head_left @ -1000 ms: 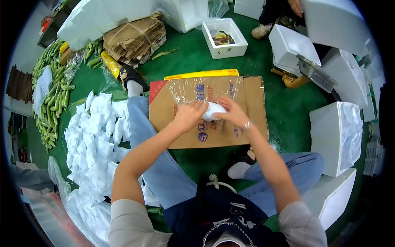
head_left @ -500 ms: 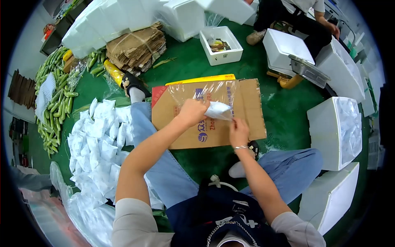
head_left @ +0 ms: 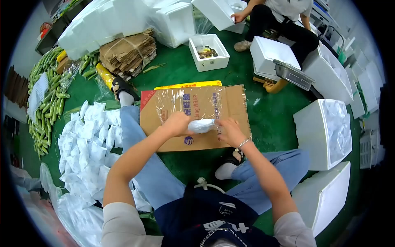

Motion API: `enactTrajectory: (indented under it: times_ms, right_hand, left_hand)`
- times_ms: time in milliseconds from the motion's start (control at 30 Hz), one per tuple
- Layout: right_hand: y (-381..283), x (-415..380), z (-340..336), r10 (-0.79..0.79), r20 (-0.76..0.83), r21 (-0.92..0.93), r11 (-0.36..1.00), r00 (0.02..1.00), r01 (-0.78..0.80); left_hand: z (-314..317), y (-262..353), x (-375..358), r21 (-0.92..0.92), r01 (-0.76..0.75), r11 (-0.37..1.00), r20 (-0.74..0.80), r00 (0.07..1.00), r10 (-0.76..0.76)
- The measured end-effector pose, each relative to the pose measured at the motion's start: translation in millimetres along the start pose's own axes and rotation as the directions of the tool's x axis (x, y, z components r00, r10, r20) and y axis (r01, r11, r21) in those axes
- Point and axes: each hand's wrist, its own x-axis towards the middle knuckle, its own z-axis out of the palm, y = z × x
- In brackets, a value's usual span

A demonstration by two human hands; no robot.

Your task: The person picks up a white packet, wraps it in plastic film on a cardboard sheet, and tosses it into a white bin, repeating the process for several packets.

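Over a cardboard box [head_left: 232,123] lying flat, a small white packet [head_left: 200,126] is held between my two hands. My left hand [head_left: 177,124] is closed on the packet's left end. At its right end, my right hand [head_left: 231,132] has its fingers pinched on the packet's clear wrap. Clear film [head_left: 207,103] lies across the box top, with a yellow strip [head_left: 187,84] along the far edge. To the left of my leg is a big pile of similar white packets [head_left: 88,152].
Foam boxes stand at the right [head_left: 314,131] and ahead [head_left: 210,64]. A bundle of flattened cardboard [head_left: 128,53] and green vegetables [head_left: 51,103] lie at the left. Another person [head_left: 284,24] sits at the upper right, one hand on a foam box, near a metal tray [head_left: 293,75].
The packet has come lower and levelled out, and my hands have moved closer together. The view has shifted to the right. The other person's hand now shows at a foam box.
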Motion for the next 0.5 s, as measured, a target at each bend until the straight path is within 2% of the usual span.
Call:
enactTrajectory:
  times_ms: [67, 100, 133, 167, 200, 300, 367, 400, 433, 467, 500]
  right_hand:
    - [21.9, -19.1, -2.0, 0.246, 0.193, -0.024, 0.969, 0.950, -0.246]
    - [27.6, -25.4, -4.7, 0.255, 0.207, -0.020, 0.966, 0.944, -0.257]
    - [25.8, -18.9, -18.6, 0.347, 0.188, 0.087, 0.926, 0.919, -0.368]
    - [23.2, -8.0, -31.5, 0.435, 0.176, 0.192, 0.865, 0.883, -0.464]
    - [18.1, 2.1, -40.1, 0.439, 0.188, 0.190, 0.861, 0.879, -0.471]
    - [4.1, 28.3, -38.2, 0.436, 0.195, 0.280, 0.834, 0.879, -0.476]
    - [-9.1, 47.0, -17.5, 0.581, 0.313, 0.534, 0.546, 0.751, -0.645]
    - [-22.1, 47.7, -6.1, 0.582, 0.321, 0.536, 0.539, 0.747, -0.650]
    - [-39.9, 48.2, 1.5, 0.507, 0.264, 0.394, 0.719, 0.820, -0.572]
    - [-54.5, 44.5, 4.4, 0.415, 0.224, 0.229, 0.857, 0.882, -0.461]
    - [-67.3, 32.5, 3.9, 0.309, 0.242, 0.241, 0.899, 0.920, -0.366]
  left_hand:
    - [3.8, -0.6, -2.4, -0.007, 0.020, 1.000, 0.057, 0.998, -0.020]
    - [5.8, -0.1, -4.6, -0.003, 0.030, 1.000, 0.112, 0.993, -0.029]
    - [5.9, 2.9, -7.7, -0.014, 0.033, 0.999, 0.124, 0.992, -0.031]
    - [3.3, 6.7, -9.4, 0.004, -0.026, 1.000, 0.111, 0.994, 0.025]
    - [1.9, 10.9, -11.3, 0.019, -0.082, 0.996, 0.100, 0.992, 0.080]
    - [-0.8, 16.2, -6.5, -0.053, -0.106, 0.993, 0.095, 0.989, 0.111]
    - [-1.6, 15.9, 5.0, -0.100, -0.115, 0.988, 0.140, 0.982, 0.128]
    - [-1.9, 15.1, 7.5, -0.149, -0.128, 0.981, 0.189, 0.970, 0.155]
    - [-0.7, 8.2, 11.0, -0.149, -0.125, 0.981, 0.195, 0.969, 0.153]
    - [3.8, -1.2, 14.9, -0.329, -0.077, 0.941, 0.307, 0.934, 0.183]
    - [8.3, -10.0, 16.9, -0.488, -0.007, 0.873, 0.403, 0.885, 0.232]
